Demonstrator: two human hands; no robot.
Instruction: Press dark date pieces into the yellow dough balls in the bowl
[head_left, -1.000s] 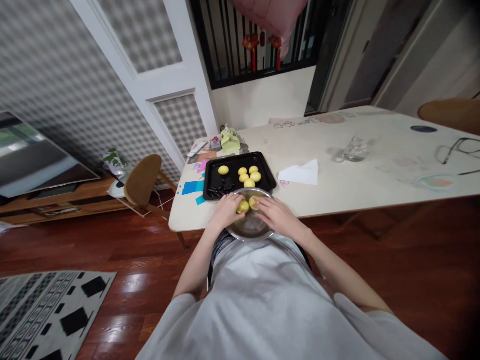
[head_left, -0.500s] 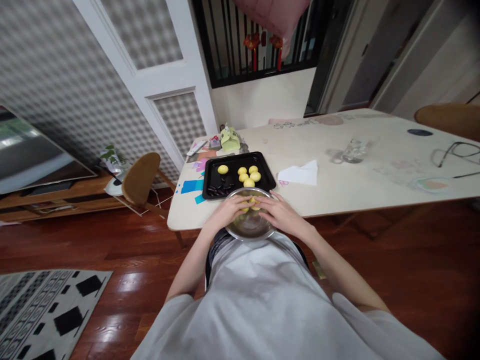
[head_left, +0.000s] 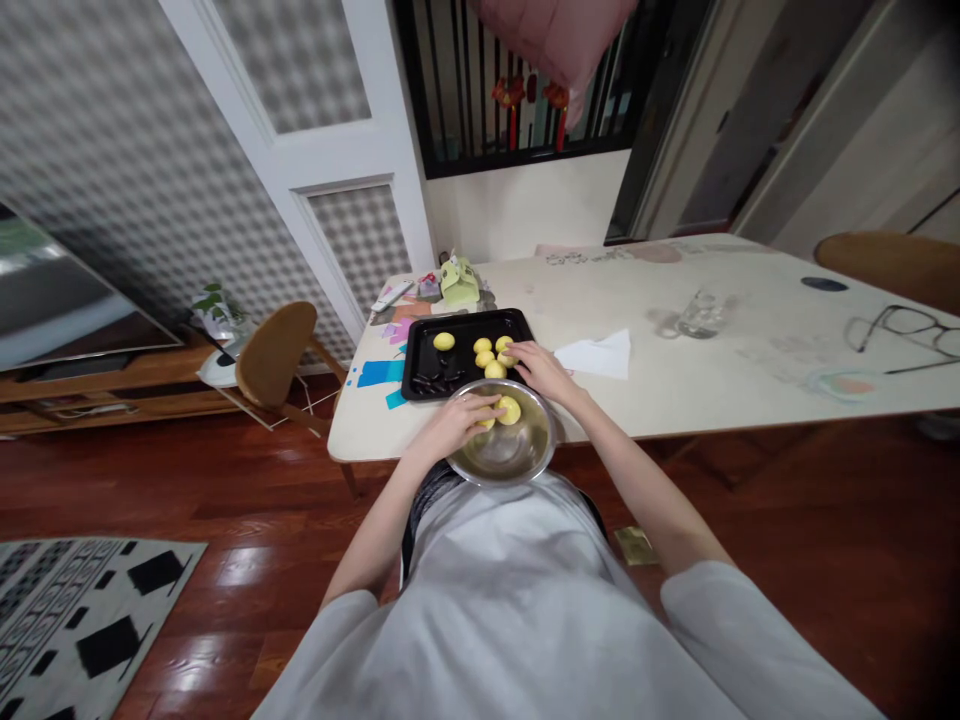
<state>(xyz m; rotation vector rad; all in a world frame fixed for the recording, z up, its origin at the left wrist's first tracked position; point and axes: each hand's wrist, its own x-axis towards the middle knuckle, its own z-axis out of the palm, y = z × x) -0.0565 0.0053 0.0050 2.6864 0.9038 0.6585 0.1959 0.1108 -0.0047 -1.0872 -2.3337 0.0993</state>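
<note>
Surface: long cream table [head_left: 712, 375] with rounded corners, over a dark red wood floor [head_left: 787, 520]. Room: patterned wall and a white panelled door behind the table's far left end. A television [head_left: 67, 310] stands on a low wooden stand at the left, with a wooden chair [head_left: 274, 345] between it and the table. A black-and-white rug [head_left: 82, 630] lies on the floor at lower left.

On the table: a black tray [head_left: 431, 355] at the near left end. A white napkin [head_left: 600, 355] lies just beside the tray to its right. Further right stands a clear glass [head_left: 697, 315], and a pair of spectacles [head_left: 904, 325] lies well apart at the far right. Blue paper scraps [head_left: 382, 373] lie left of the tray.

A steel bowl [head_left: 514, 460] sits at the near table edge, touching the tray's front rim (part of it overhangs toward the person's lap).

Left grip [head_left: 457, 425]: inside the bowl, fingers laid together and pointing at a yellow ball [head_left: 510, 410], which lies at the fingertips. Some yellow shows under the fingers. Whether they clasp anything cannot be told.

Right grip [head_left: 536, 365]: reached over the bowl's far rim onto the tray's right half, fingertips against a cluster of yellow balls [head_left: 485, 358]. Pinching or merely touching cannot be told. A lone ball [head_left: 444, 341] lies apart, to the left on the tray.
</note>
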